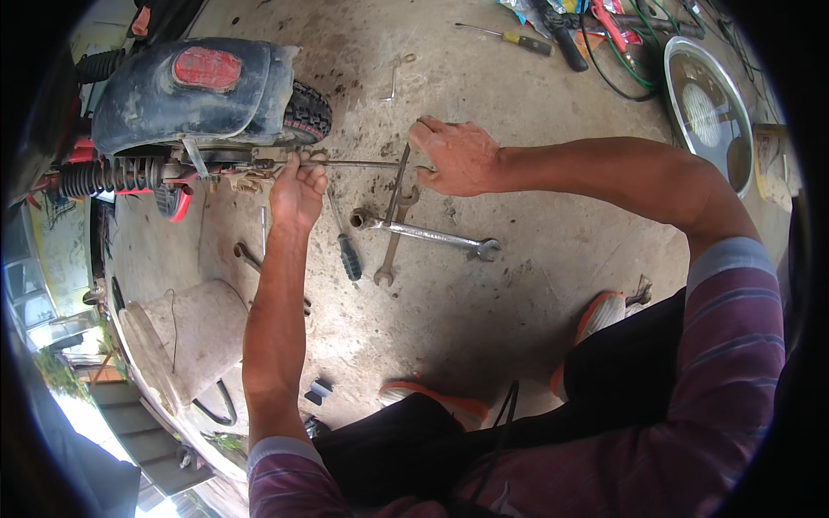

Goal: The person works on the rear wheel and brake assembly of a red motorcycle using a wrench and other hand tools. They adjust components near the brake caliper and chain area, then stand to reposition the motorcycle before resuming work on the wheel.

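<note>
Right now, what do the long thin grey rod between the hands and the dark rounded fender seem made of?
Long thin grey rod: probably steel, worn and dull, given its muted metallic sheen. Dark rounded fender: likely moulded plastic, scuffed, dusty, judging by its smooth curve; painted metal is possible.

Metal basin (737,104), pale bucket (203,332), green cable (637,79)
</note>
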Available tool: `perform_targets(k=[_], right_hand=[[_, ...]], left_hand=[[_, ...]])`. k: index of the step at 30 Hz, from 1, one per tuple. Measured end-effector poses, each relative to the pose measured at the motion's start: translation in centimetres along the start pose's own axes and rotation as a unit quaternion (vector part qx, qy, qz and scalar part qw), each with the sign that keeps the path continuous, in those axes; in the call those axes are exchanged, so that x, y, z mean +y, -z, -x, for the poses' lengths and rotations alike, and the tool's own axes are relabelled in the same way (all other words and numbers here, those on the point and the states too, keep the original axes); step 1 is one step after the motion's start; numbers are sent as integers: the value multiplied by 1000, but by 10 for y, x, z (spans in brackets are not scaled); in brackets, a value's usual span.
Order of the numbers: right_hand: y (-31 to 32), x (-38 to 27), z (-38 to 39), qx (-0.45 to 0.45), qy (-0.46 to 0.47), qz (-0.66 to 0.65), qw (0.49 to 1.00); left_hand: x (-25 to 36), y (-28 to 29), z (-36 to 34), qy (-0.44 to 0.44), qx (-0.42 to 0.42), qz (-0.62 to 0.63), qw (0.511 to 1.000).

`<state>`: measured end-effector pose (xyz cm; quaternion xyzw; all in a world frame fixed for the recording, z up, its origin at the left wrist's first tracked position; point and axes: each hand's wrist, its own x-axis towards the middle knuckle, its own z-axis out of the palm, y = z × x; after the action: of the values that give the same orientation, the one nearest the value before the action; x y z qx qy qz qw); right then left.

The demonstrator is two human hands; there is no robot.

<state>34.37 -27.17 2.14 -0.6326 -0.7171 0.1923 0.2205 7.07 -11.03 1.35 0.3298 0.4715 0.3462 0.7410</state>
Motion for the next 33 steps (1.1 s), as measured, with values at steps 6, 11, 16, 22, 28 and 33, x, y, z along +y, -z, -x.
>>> perform_targets(k=[6, 11, 16, 22, 28, 33], right_hand=[[2, 8, -3, 60, 177, 58, 981], [-5, -4, -6, -106, -27, -264, 958], [-14, -13, -15, -201, -338, -553, 734], [-10, -3, -5, 5, -104, -116, 988], [0, -7, -7, -55, 21, -89, 994], [-12, -1, -28, -190, -326, -522, 765]], left_hand=[[0, -4, -2, 1, 11, -5, 1000], [3, -2, -3, 12, -10, 27, 1000], [0, -10, 1, 8, 17, 18, 1000], [0, -5, -1, 5, 19, -9, 1000], [0, -5, -2, 6, 17, 8, 1000], [2, -17, -3, 15, 21, 36, 999]])
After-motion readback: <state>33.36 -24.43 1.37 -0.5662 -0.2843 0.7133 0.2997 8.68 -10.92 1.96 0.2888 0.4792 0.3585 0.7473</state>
